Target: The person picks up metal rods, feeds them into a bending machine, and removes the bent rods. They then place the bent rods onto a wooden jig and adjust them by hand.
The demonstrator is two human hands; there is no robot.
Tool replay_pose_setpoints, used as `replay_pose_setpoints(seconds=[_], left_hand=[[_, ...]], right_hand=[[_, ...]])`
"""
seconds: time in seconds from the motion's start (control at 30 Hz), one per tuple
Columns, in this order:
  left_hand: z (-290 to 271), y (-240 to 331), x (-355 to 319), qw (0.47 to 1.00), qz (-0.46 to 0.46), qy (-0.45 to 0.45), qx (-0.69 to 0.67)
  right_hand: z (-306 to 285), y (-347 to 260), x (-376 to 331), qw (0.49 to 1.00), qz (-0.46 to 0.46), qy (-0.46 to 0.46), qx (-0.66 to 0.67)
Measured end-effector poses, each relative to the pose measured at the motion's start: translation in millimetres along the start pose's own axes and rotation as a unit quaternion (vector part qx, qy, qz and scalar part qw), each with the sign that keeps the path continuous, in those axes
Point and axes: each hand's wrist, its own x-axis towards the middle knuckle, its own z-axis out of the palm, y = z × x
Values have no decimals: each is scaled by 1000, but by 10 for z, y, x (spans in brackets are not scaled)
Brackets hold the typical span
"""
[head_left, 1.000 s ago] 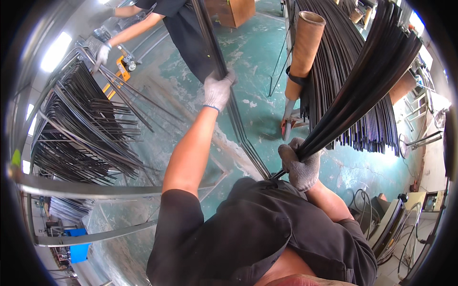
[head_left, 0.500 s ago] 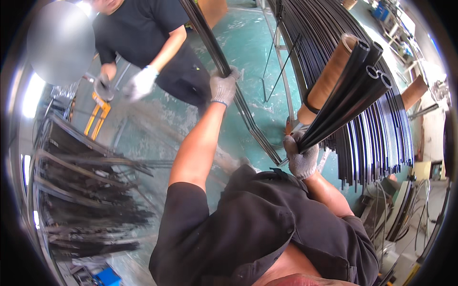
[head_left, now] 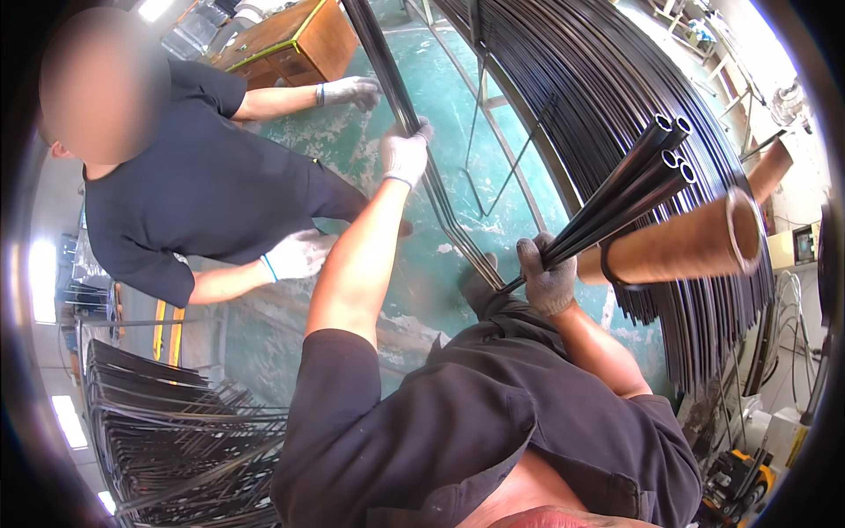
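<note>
My left hand [head_left: 406, 150], in a grey work glove, grips a long bundle of thin black metal rods [head_left: 387, 62] that runs from the top of the view down to the floor. My right hand [head_left: 545, 275], also gloved, is closed around a bundle of several black metal tubes [head_left: 634, 189] whose open ends point up and to the right. A brown cardboard tube [head_left: 682, 245] with a black band lies just right of that hand, beside the tubes.
A co-worker in a dark shirt [head_left: 194, 185] bends in from the left, one gloved hand [head_left: 352, 89] on the rods, the other [head_left: 297, 254] low. A big stack of black rods [head_left: 616, 97] fills the right. Bent wire frames [head_left: 167, 422] pile at lower left. A wooden crate [head_left: 295, 40] stands behind.
The view has swung left and down: the co-worker now fills the left side. The tube bundle in my right hand has tilted lower, its open ends now toward me.
</note>
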Motion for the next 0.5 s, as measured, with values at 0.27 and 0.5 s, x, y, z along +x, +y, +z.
replay_pose_setpoints(seconds=[0.27,0.5], left_hand=[[-3,-292,1549,995,-13,-27,97],[241,-456,2695,995,-5,-57,80]], right_hand=[[815,286,1341,999,37,2,25],[1222,389,2214,991,48,-23,-122]])
